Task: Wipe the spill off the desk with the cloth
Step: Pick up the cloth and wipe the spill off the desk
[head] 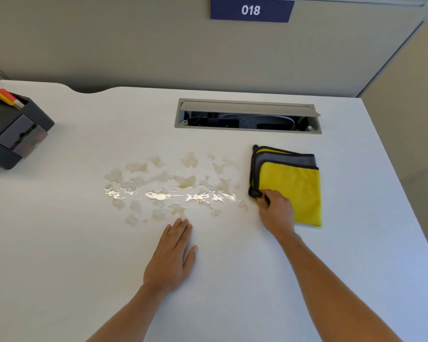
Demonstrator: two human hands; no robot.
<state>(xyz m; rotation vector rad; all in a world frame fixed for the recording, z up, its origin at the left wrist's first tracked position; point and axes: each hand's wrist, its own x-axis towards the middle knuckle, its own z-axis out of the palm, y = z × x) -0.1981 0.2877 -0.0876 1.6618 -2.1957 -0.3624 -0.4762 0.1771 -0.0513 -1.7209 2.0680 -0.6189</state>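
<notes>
We note the spill (173,188), a scatter of pale yellowish puddles, lying across the middle of the white desk (59,230), with glare along its centre. The folded cloth (294,183), yellow with grey layers and black edging, lies flat just right of the spill, below the open cable slot (247,117). Right hand (277,213) rests on the cloth's near left corner, fingers curled and pinching the black edge there. Left hand (173,255) lies flat on the desk, palm down, fingers together, holding nothing, fingertips just short of the spill's near edge. A black organiser (13,129) with pencils sits at far left, well apart.
</notes>
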